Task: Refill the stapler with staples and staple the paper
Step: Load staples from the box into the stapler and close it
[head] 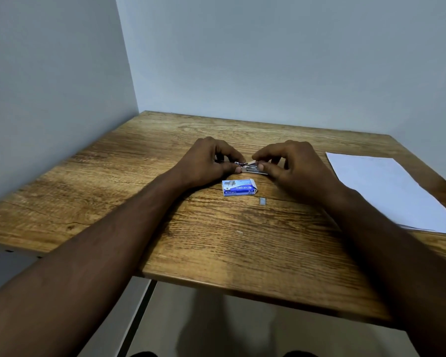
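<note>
The stapler (252, 168), a small bright-metal unit largely hidden by fingers, sat near the middle of the wood-grain bench (216, 248). The left hand (211, 161) pinched its left end; the right hand (289, 163) gripped its right end. Just nearer than the stapler lay a blue-and-white cardboard staple box (238, 187), flap open, with a short grey staple strip (262, 201) beside it. Flat white paper (386, 191) lay well right of the stapler.

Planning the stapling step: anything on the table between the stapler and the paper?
Nothing visible. The stapler is held by both hands, left hand and right hand; bare table separates it from the paper.
</note>
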